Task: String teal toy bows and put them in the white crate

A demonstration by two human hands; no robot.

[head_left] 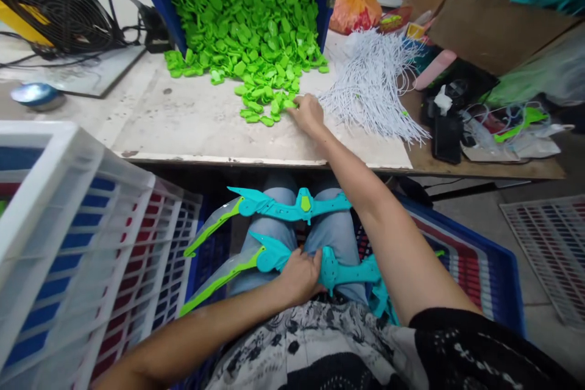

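Observation:
My left hand (299, 277) is wrapped round the grip of a teal toy bow (274, 255) lying across my lap. That bow has a clear and lime-green curved limb at its left end, and its middle block shows plain teal. Farther out on my knees rests a second toy bow (281, 210) of the same kind, with a green six-sided piece (305, 203) set in its middle. On the table, my right hand (308, 114) pinches a small green plastic piece (289, 103) at the near right edge of the heap of green pieces (256, 24).
A tipped blue bin (328, 18) holds the green heap. White cords (370, 85) lie to its right, near a phone (446, 137) and a cardboard box (498, 30). A black fan (59, 6) stands left. Plastic baskets, one white (68, 134) and one blue-rimmed (507, 274), flank my legs.

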